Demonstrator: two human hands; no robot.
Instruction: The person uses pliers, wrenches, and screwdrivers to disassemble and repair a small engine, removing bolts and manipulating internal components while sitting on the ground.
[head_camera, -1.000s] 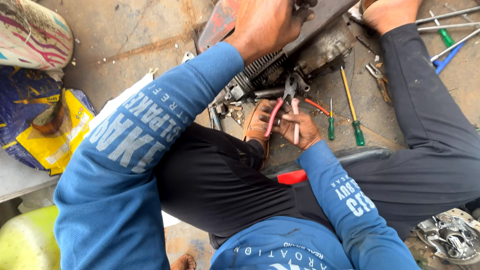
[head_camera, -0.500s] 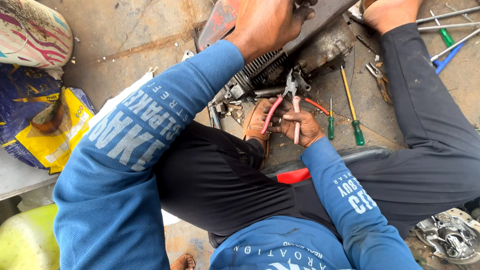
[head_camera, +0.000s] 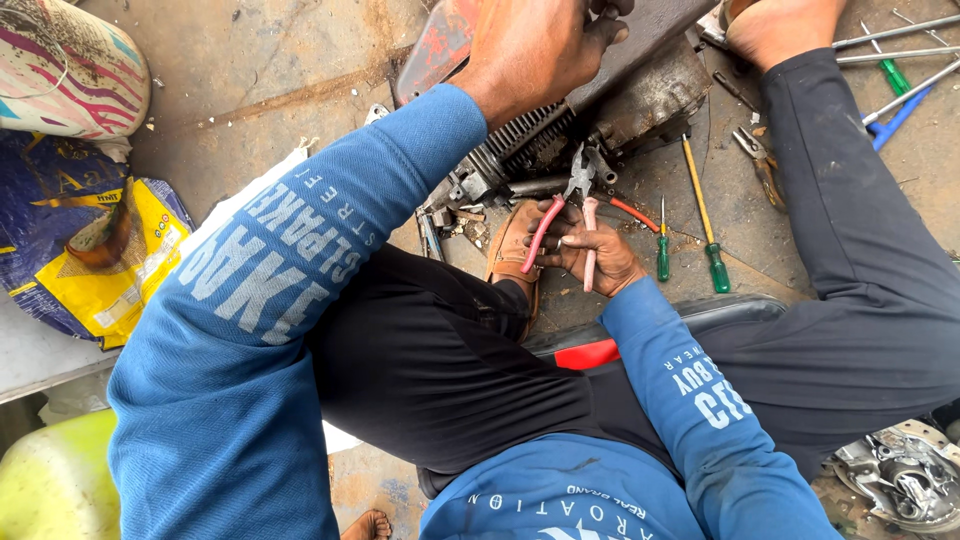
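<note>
Right hand (head_camera: 592, 255), centre of frame: fingers wrapped around the two red-sleeved handles of a pair of steel pliers (head_camera: 566, 215). Handles splayed apart in the grip; the grey plier head points up-frame and sits at a stub on the lower edge of the grimy finned metal engine block (head_camera: 560, 130). Whether the plier tips actually bite the stub cannot be made out.

Left hand (head_camera: 535, 45), top centre: palm down, fingers curled over the upper part of the engine block and the dark metal casing (head_camera: 660, 30) above it, gripping it. The blue long sleeve with white lettering runs diagonally from lower left of frame up to this hand.

Engine block lies on the stained concrete floor (head_camera: 280, 70), upper centre, between the person's spread legs in dark trousers. A brown shoe (head_camera: 513, 250) sits just left of the right hand.

Right of the pliers, on the floor: a small green-handled screwdriver (head_camera: 662, 245), then a long yellow-shafted screwdriver with green handle (head_camera: 705, 220), lying near each other. Further right, a second bare-metal pair of pliers (head_camera: 758, 160). Upper right corner: several long steel rods and a blue-handled tool (head_camera: 895, 115).

Left edge: yellow and blue plastic sack (head_camera: 80, 250), crumpled.
</note>
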